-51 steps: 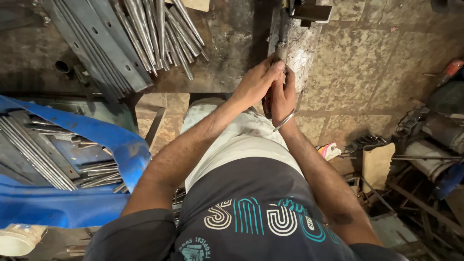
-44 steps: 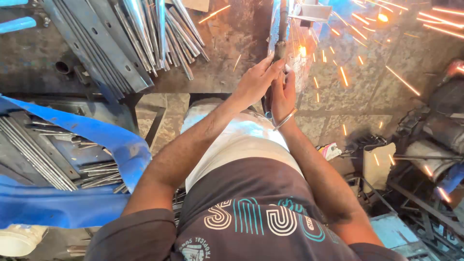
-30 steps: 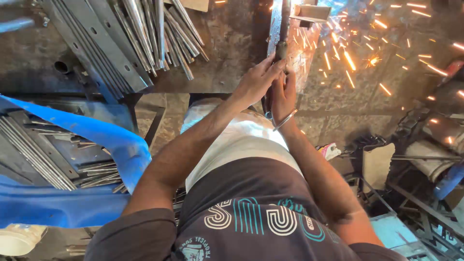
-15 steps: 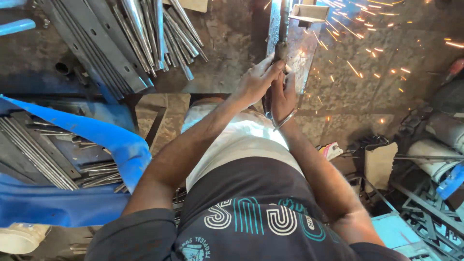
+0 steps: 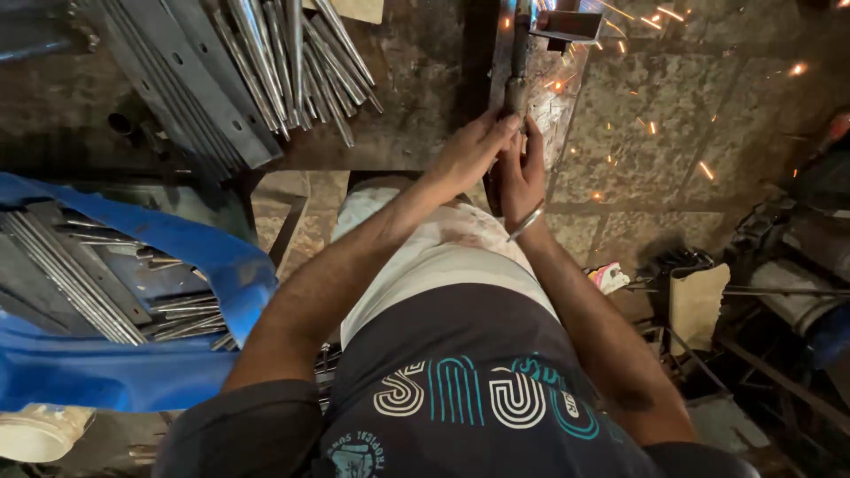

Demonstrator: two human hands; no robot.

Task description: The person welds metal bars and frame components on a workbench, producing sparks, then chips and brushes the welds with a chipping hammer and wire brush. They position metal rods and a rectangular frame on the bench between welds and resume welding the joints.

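Workbench (image 5: pixel 416 106) spans the top of the view, a dark, stained surface. A blue crate (image 5: pixel 133 354) stands at the lower left and holds thin metal rods (image 5: pixel 62 274) lying side by side. On the bench at upper left lie flat steel strips (image 5: pixel 177 80) with holes, and just beside them a bundle of shiny steel tubes (image 5: pixel 292 62) fanned across each other. The stone floor (image 5: pixel 673 133) lies to the right of the bench, with orange sparks (image 5: pixel 651 128) scattered over it.

A narrow metal bar (image 5: pixel 518 53) stands along the right edge of the bench, running away from the person toward the top of the view. Both hands meet at its near end. The left hand (image 5: pixel 469 155) is closed over the bar's near end, fingers pointing forward along it. The right hand (image 5: pixel 522 173) is closed beside it, touching the left hand and gripping the same bar from the right. A metal bangle (image 5: pixel 526 221) circles the right wrist.
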